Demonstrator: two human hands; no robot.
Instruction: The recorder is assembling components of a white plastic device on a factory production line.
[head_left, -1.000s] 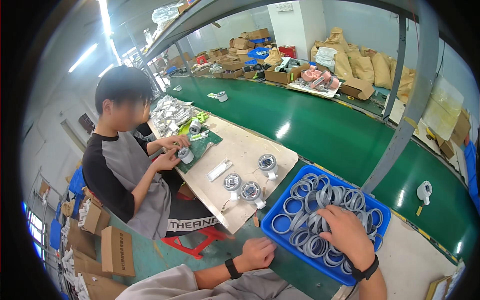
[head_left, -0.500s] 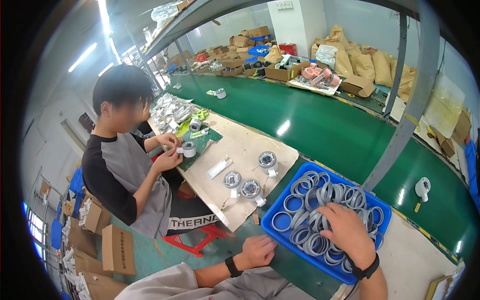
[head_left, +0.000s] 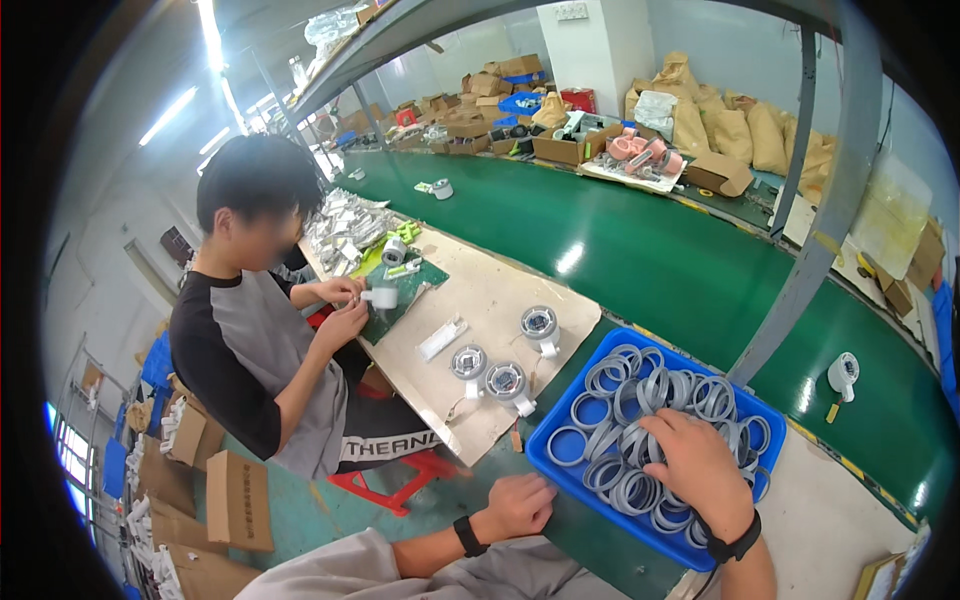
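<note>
My right hand (head_left: pixel 700 465) rests on a heap of grey plastic rings (head_left: pixel 640 490) inside a blue tray (head_left: pixel 556 478). Its thumb and fingers are apart, the fingertips touching rings, and no ring is clearly gripped. Left of the tray, my left hand (head_left: pixel 518 505) hovers or rests by the bench edge above my lap. Its fingers are curled in, and nothing shows in them. Three round white units with open fronts stand beyond the tray: one (head_left: pixel 540 325) at the back, one (head_left: pixel 468 362) at left and one (head_left: pixel 508 382) nearest me.
A co-worker at left holds a white unit (head_left: pixel 380 297) over a green mat. Near it lie a clear bag (head_left: pixel 441 338) and a pile of white parts (head_left: pixel 345 225). Beyond the bench runs a green conveyor belt (head_left: pixel 640 260), carrying a white unit (head_left: pixel 843 374). A grey post (head_left: pixel 790 300) rises behind the tray.
The view has shifted slightly. My hands keep nearly the same places, the right one still on the rings. The co-worker's white unit has turned and moved a little.
</note>
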